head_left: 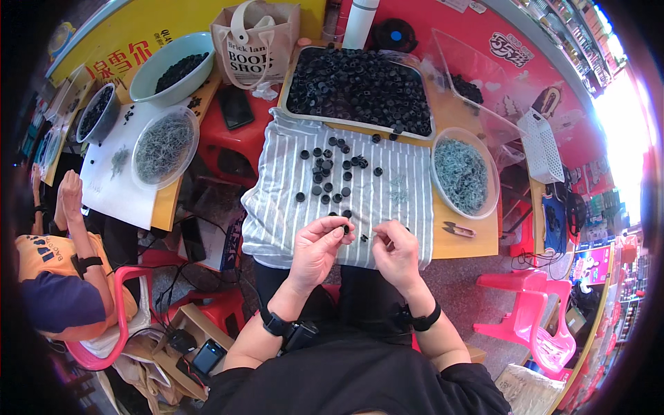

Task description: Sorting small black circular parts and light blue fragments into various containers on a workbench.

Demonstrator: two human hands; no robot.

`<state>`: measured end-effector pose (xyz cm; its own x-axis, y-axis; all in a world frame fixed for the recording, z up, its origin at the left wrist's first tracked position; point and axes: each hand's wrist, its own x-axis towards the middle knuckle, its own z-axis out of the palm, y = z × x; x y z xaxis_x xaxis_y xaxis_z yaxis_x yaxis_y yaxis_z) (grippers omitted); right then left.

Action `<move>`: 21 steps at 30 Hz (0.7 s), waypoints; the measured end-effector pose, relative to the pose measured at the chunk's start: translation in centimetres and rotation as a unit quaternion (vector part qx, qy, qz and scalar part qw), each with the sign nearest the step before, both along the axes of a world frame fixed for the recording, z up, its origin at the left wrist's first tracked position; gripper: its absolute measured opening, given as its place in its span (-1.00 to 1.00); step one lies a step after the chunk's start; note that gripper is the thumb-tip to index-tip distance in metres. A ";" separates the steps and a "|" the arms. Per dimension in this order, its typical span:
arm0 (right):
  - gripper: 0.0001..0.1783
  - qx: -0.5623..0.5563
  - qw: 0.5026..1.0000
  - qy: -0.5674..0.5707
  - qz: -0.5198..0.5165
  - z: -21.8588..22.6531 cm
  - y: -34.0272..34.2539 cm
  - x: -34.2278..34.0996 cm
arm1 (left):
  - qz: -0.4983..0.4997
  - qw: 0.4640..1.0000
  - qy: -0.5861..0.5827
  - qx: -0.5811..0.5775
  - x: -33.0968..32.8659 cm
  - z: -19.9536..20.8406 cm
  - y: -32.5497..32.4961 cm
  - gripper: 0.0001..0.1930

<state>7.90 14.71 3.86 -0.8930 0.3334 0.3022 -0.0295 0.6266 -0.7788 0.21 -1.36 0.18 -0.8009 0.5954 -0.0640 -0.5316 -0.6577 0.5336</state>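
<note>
My left hand (318, 249) pinches a small round black cap (346, 229) between thumb and fingertips, just above the near edge of a grey-and-white striped cloth (277, 200). Close by on the right, my right hand (396, 250) has its fingers drawn together; whatever they hold, if anything, is too small to make out. A small dark piece (364, 238) lies on the cloth between the hands. Several loose black caps (326, 166) are scattered beyond them. A faint patch of clear greenish bits (399, 188) lies on the cloth's right side.
A white-rimmed tray (431, 128) heaped with black parts stands behind the cloth. On the right are a round tub (496, 197) of thin greenish pieces and small snips (458, 229). At left, another person's hands (70, 194) are beside a table with a clear tub (196, 138).
</note>
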 end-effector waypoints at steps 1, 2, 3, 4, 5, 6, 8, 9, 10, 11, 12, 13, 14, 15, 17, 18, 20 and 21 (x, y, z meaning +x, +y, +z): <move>-0.78 -0.004 1.000 -0.004 -0.006 -0.1 0.1 -0.3 | 0.002 1.000 -0.002 -0.003 0.0 0.0 0.0 -0.80; -0.78 -0.007 1.000 -0.008 -0.013 -0.4 0.2 -0.4 | 0.002 1.000 -0.002 -0.003 0.1 0.0 0.0 -0.80; -0.78 -0.007 1.000 -0.007 -0.014 -0.6 0.3 -0.4 | -0.008 1.000 -0.006 -0.001 0.1 -0.1 -0.1 -0.80; -0.78 -0.022 0.999 -0.023 -0.008 -0.9 0.5 -0.4 | -0.017 1.000 -0.010 0.001 0.1 -0.2 -0.1 -0.80; -0.78 -0.038 0.998 -0.039 -0.002 -1.0 0.6 -0.4 | -0.018 1.000 -0.010 0.001 0.2 -0.1 -0.2 -0.80; -0.78 -0.039 0.998 -0.039 0.000 -1.0 0.6 -0.3 | -0.042 0.999 -0.007 -0.013 0.3 0.2 -0.4 -0.80; -0.78 -0.058 0.997 -0.054 0.006 -1.0 0.5 -0.1 | -0.064 0.998 -0.005 -0.028 0.5 0.3 -0.6 -0.80; -0.78 -0.058 0.997 -0.055 0.006 -0.9 0.4 -0.1 | -0.061 0.997 -0.007 -0.038 0.5 0.4 -0.7 -0.79; -0.78 -0.056 0.997 -0.051 0.011 -0.7 0.2 -0.1 | -0.058 0.997 -0.009 -0.048 0.6 0.5 -0.7 -0.79; -0.77 -0.053 0.997 -0.048 0.016 -0.6 0.0 -0.1 | -0.059 0.997 -0.010 -0.048 0.7 0.6 -0.7 -0.79; -0.77 -0.053 0.997 -0.048 0.016 -0.5 -0.1 -0.1 | -0.047 0.997 -0.012 -0.056 0.8 0.7 -0.7 -0.79; -0.76 -0.034 0.998 -0.040 0.022 -0.5 -0.2 -0.2 | -0.036 0.997 -0.015 -0.063 0.8 0.8 -0.7 -0.79; -0.76 -0.015 0.999 -0.031 0.028 -0.4 -0.2 -0.2 | -0.036 0.997 -0.015 -0.064 0.8 0.7 -0.7 -0.79; -0.76 -0.015 0.999 -0.031 0.029 -0.2 -0.3 -0.3 | -0.026 0.997 -0.018 -0.065 0.8 0.7 -0.7 -0.79; -0.74 0.023 0.999 -0.023 0.034 0.2 -0.5 -0.4 | -0.016 0.997 -0.020 -0.066 0.8 0.6 -0.8 -0.79; -0.74 0.023 0.999 -0.023 0.034 0.3 -0.5 -0.4 | 0.000 0.998 -0.025 -0.064 0.8 0.7 -0.9 -0.80; -0.75 0.046 0.998 -0.007 0.040 0.5 -0.7 -0.4 | 0.016 0.997 -0.030 -0.063 0.7 0.8 -1.0 -0.80; -0.75 0.047 0.998 -0.007 0.040 0.5 -0.7 -0.4 | 0.019 0.997 -0.034 -0.061 0.7 0.8 -1.0 -0.80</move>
